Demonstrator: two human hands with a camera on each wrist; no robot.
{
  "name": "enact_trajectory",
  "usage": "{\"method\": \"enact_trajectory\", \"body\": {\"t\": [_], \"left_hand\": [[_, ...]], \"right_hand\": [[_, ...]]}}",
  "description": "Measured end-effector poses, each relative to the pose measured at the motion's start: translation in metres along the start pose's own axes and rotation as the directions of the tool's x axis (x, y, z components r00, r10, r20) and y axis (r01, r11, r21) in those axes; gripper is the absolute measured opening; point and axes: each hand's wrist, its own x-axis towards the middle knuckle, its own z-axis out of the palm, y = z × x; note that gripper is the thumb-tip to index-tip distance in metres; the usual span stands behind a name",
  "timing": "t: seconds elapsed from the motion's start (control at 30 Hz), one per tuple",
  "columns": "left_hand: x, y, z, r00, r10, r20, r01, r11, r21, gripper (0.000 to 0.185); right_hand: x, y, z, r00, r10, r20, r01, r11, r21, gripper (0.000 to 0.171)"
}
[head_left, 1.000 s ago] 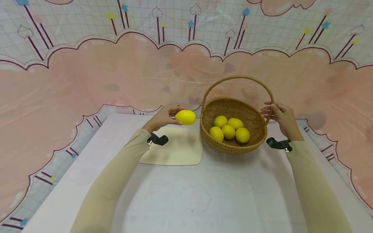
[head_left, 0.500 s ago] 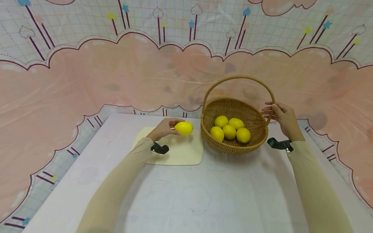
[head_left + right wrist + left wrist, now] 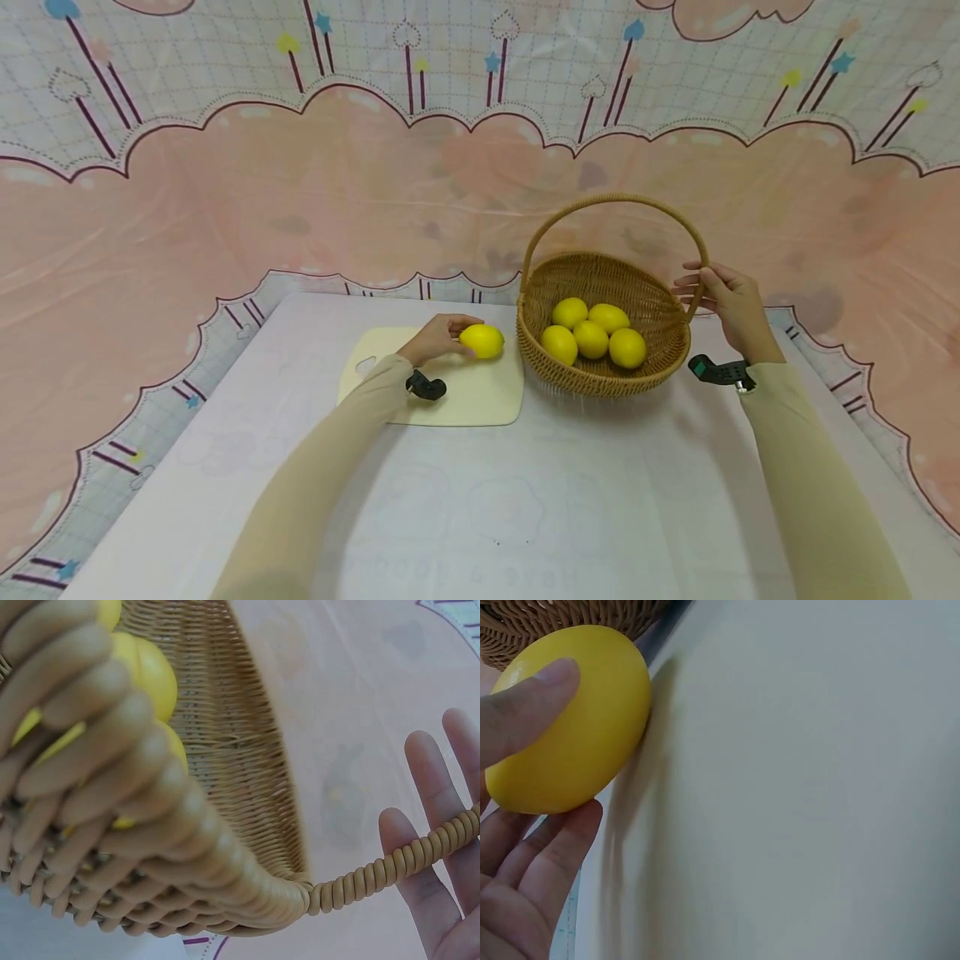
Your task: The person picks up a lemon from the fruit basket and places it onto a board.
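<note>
My left hand (image 3: pixel 459 335) grips a yellow lemon (image 3: pixel 482 340) that sits on the far right part of a cream cutting board (image 3: pixel 465 398). In the left wrist view the thumb lies over the lemon (image 3: pixel 577 735) and the fingers (image 3: pixel 551 859) curl under it, with the board (image 3: pixel 802 787) beside it. A wicker basket (image 3: pixel 600 375) with several lemons (image 3: pixel 592 337) stands just right of the board. My right hand (image 3: pixel 693 287) touches the right side of the basket's handle (image 3: pixel 615 200). Its fingers (image 3: pixel 427 847) are straight behind the handle (image 3: pixel 390 866).
A white table (image 3: pixel 525 500) carries the board and basket, with bare surface in front of them. A pink and white patterned cloth (image 3: pixel 300 192) hangs behind and drapes round the table's edges. The basket's rim (image 3: pixel 547 622) is close to the lemon.
My left hand has lowered the lemon from beside the basket's rim down onto the cutting board. The right hand and the basket have stayed in place.
</note>
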Motion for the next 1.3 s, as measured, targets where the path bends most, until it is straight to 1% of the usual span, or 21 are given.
{"method": "enact_trajectory", "body": {"t": [0.2,0.33,0.5,0.63,0.83,1.07,1.17,1.3], "left_hand": [[0.003,0.002,0.001,1.000,-0.026,0.011,0.026,1.000,0.011,0.060],[0.004,0.005,0.002,0.998,-0.057,0.039,0.057,0.998,0.005,0.060],[0.004,0.006,0.002,0.995,-0.077,0.069,0.078,0.997,-0.012,0.060],[0.005,0.005,0.002,0.996,-0.070,0.061,0.070,0.998,-0.002,0.061],[0.006,0.006,0.001,0.997,-0.046,0.062,0.046,0.999,-0.009,0.062],[0.010,0.004,0.002,0.998,-0.034,0.059,0.034,0.999,0.013,0.062],[0.011,0.003,0.003,0.998,-0.036,0.051,0.035,0.999,0.014,0.062],[0.011,0.004,0.004,0.998,-0.058,0.030,0.058,0.998,0.004,0.062]], "right_hand": [[0.000,0.000,0.000,1.000,-0.005,0.004,0.005,1.000,0.012,0.023],[0.000,-0.001,0.000,1.000,-0.008,0.006,0.008,1.000,0.021,0.023],[0.001,-0.001,0.001,1.000,-0.002,-0.003,0.002,1.000,0.009,0.022],[0.001,-0.002,0.001,1.000,0.005,-0.008,-0.005,1.000,-0.005,0.022],[0.000,-0.002,0.001,1.000,0.009,-0.006,-0.009,1.000,0.000,0.023],[-0.001,-0.001,0.001,1.000,0.010,-0.005,-0.010,1.000,0.016,0.023],[-0.001,-0.001,0.001,1.000,0.007,-0.006,-0.007,1.000,0.017,0.023],[-0.001,-0.001,0.001,1.000,0.005,-0.009,-0.005,1.000,0.016,0.023]]}}
